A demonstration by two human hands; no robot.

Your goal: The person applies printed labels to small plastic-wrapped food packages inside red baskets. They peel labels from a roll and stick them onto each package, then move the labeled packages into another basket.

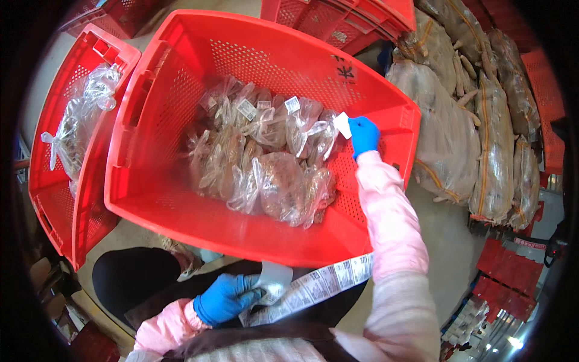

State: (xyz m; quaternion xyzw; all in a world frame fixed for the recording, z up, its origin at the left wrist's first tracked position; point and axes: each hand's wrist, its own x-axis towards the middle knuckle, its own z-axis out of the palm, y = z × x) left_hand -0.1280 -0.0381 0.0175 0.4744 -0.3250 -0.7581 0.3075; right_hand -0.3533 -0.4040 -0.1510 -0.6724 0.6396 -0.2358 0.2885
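My right hand (364, 135), in a blue glove, pinches a white sticker label (343, 125) by its edge, over the right side of a large red plastic crate (158, 226). Just left of it lie knotted clear plastic bags (282, 185) with brownish contents, hard to identify; several in the back row bear printed labels (292, 105). Near my lap, below the crate's front rim, my left hand (228, 298), also blue-gloved, grips a strip of printed labels (334, 280). The strip curls at the fingers and stretches right, towards my right sleeve.
Another red crate (83, 199) at the left holds a knotted clear bag (81, 122). More red crates (334, 22) stand at the back. Full mesh sacks (438, 131) of long, root-like produce are piled at the right. Red boxes (509, 267) lie at the lower right.
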